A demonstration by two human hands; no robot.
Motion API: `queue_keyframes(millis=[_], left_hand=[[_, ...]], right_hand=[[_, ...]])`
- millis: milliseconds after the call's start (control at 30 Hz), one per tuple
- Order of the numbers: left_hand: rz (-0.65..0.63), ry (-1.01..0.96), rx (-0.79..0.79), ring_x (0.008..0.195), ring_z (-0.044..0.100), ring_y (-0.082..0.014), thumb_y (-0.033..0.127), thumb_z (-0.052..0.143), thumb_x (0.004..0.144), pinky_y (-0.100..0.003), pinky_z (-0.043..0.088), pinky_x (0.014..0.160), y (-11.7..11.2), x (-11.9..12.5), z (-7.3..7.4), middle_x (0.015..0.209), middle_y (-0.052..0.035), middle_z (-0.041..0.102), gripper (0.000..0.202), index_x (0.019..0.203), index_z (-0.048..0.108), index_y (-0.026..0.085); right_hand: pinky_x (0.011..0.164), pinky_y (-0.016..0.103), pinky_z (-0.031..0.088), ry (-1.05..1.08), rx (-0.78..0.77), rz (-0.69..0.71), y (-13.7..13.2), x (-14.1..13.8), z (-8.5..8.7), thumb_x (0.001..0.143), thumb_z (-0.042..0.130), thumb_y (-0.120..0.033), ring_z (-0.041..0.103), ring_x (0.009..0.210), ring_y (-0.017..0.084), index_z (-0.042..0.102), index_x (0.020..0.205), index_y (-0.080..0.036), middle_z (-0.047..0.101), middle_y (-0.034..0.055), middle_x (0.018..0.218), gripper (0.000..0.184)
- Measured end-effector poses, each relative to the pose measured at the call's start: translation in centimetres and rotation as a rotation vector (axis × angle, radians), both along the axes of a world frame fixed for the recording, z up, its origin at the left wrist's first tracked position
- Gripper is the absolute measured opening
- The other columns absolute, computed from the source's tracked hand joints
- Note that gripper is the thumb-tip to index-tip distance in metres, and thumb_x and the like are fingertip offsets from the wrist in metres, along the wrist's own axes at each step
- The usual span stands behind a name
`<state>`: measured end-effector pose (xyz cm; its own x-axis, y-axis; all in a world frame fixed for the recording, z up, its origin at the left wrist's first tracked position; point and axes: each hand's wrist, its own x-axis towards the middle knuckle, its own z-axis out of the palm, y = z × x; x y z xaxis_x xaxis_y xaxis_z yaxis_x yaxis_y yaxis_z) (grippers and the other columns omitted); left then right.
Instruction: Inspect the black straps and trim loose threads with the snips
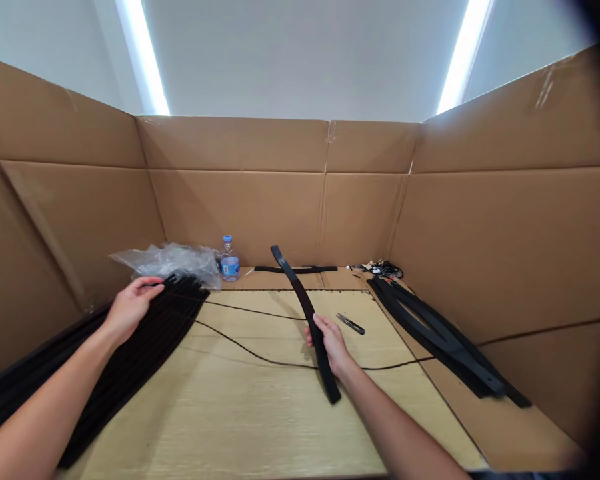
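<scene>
My right hand (332, 341) is wrapped round a long, flat black strip (304, 300), held up at a slant over the table. Its upper end leans to the left and the lower end tips toward me. On the left, my left hand (133, 305) reaches to the far end of a thick pile of black strips (145, 360). Its thumb and fingers pinch together at the end of a strip there. Small scissors-like thread snips (351, 324) lie just right of the held strip. A thin dark cord (260, 358) crosses the table beneath it.
Several more black strips (440, 333) lie along the right side. At the back stand a water bottle (230, 261) and a crumpled clear plastic bag (173, 261). Another strip (296, 270) and a tangle of cables (384, 269) lie there. Cardboard walls (240, 207) enclose the wooden table (230, 427).
</scene>
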<state>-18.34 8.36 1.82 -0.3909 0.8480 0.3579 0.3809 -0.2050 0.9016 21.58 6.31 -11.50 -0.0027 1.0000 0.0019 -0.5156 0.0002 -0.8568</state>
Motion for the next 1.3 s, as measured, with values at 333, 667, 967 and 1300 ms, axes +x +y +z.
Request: queue_keyframes(millis=[333, 667, 967, 1300], left_hand=[[-0.654, 0.996, -0.006, 0.101, 0.045, -0.0246, 0.032, 0.057, 0.081, -0.038, 0.035, 0.089, -5.3, 17.2, -7.6, 0.107, -0.0069, 0.053, 0.017, 0.095, 0.057, 0.022], [-0.455, 1.324, -0.119, 0.095, 0.047, -0.0232, 0.014, 0.043, 0.083, -0.035, 0.036, 0.084, -3.5, 19.6, -9.9, 0.101, -0.0105, 0.056, 0.019, 0.090, 0.060, 0.017], [0.019, 1.282, -0.332, 0.098, 0.044, -0.0403, 0.011, 0.040, 0.078, -0.054, 0.032, 0.082, -1.4, 8.6, -1.3, 0.088, -0.0230, 0.054, 0.024, 0.073, 0.062, 0.008], [-0.721, 1.204, 0.023, 0.099, 0.047, -0.0224, 0.026, 0.045, 0.087, -0.033, 0.037, 0.085, -6.1, 26.9, -11.2, 0.104, -0.0080, 0.055, 0.016, 0.093, 0.058, 0.019]], right_hand=[[0.043, 0.020, 0.039, -0.121, 0.062, 0.035, 0.0, 0.1, -0.6, 0.068, 0.065, -0.053, 0.051, 0.046, 0.010, 0.058, 0.066, -0.011, 0.061, 0.0063, 0.059, 0.042], [0.039, 0.019, 0.035, -0.174, 0.038, 0.029, -0.2, 2.4, -0.4, 0.064, 0.067, -0.054, 0.048, 0.041, 0.008, 0.057, 0.064, -0.010, 0.060, 0.0062, 0.057, 0.044], [0.040, 0.021, 0.035, -0.155, 0.036, 0.024, 0.1, 2.8, -0.2, 0.062, 0.068, -0.053, 0.048, 0.042, 0.010, 0.058, 0.066, -0.011, 0.061, 0.0065, 0.057, 0.043], [0.041, 0.020, 0.036, -0.205, 0.052, 0.090, -0.1, 3.3, -0.6, 0.066, 0.067, -0.052, 0.049, 0.043, 0.009, 0.059, 0.064, -0.010, 0.060, 0.0061, 0.058, 0.043]])
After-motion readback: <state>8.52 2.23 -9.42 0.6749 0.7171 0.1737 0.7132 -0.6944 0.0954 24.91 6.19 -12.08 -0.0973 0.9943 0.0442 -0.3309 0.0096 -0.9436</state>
